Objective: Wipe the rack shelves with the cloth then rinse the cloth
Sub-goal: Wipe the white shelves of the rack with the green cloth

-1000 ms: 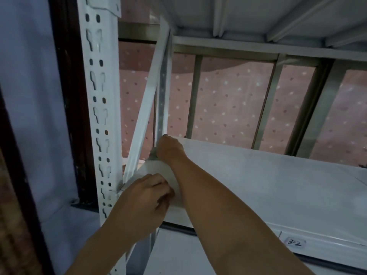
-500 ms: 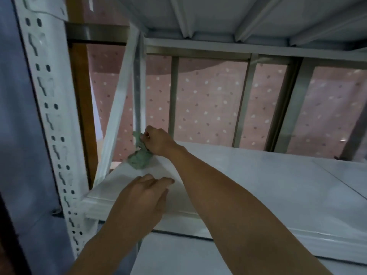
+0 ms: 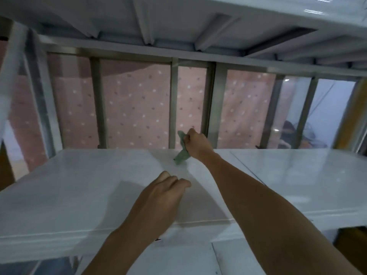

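Observation:
A white metal rack shelf [image 3: 83,195] spans the view at chest height. My right hand [image 3: 196,144] reaches to the shelf's back edge near the middle and grips a small green cloth [image 3: 181,155], which hangs down and touches the shelf surface. My left hand [image 3: 162,195] rests palm down on the shelf nearer the front, fingers loosely curled, holding nothing.
The underside of the shelf above [image 3: 158,20] hangs close overhead with its ribs. Grey window bars [image 3: 173,104] and a pink dotted curtain [image 3: 135,108] stand behind the rack. A blurred rack upright [image 3: 12,76] is at the left. A lower shelf [image 3: 178,259] shows below.
My right hand has carried the cloth from the shelf's back left corner rightward along the back edge to the middle. My left hand and my view have shifted right too.

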`<action>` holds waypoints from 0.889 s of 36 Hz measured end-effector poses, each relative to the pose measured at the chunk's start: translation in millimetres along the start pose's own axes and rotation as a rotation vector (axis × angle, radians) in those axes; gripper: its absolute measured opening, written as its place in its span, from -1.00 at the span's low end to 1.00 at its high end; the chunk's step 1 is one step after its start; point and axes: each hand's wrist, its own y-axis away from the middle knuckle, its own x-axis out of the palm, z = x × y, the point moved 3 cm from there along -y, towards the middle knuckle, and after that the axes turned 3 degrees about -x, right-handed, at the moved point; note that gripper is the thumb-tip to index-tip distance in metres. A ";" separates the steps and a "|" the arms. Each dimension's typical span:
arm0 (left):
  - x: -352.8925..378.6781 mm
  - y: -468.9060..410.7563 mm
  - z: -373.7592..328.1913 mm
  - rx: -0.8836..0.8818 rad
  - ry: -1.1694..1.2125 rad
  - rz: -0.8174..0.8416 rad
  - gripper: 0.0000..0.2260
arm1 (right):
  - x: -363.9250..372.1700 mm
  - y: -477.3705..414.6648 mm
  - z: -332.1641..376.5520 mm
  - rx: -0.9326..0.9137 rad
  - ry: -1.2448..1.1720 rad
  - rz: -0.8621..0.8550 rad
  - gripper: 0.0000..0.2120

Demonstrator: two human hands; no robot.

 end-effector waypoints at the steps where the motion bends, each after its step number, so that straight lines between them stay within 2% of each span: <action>1: 5.9 -4.7 -6.5 0.004 0.017 0.009 -0.51 | -7.6 1.5 -19.0 0.025 0.016 -0.004 -0.73; 4: 23.0 -15.4 -22.6 0.006 0.046 0.084 -0.50 | -28.1 6.7 -73.6 0.087 0.048 -0.017 -0.67; 7: 37.3 -21.5 -29.0 -0.035 0.053 0.125 -0.51 | -44.0 10.1 -120.1 0.103 0.112 0.014 -0.72; 15: 49.7 -26.9 -33.4 -0.162 0.041 0.130 -0.84 | -52.9 4.8 -194.4 0.120 0.314 0.052 -0.67; 18: 48.7 -25.7 -32.4 -0.206 0.019 0.150 -0.66 | -41.0 -2.2 -207.7 0.115 0.381 0.114 -0.74; 21: 47.3 -23.1 -34.0 -0.236 -0.007 0.162 -0.57 | -30.5 -9.8 -207.6 0.079 0.453 0.167 -0.70; 28: 47.6 -19.1 -32.2 -0.237 -0.043 0.101 -0.58 | -17.8 -30.1 -198.5 -0.061 0.622 0.231 -0.68; 32: 41.2 -15.4 -23.5 -0.223 -0.001 0.179 -0.58 | -10.0 -36.0 -193.6 -0.074 0.630 0.238 -0.68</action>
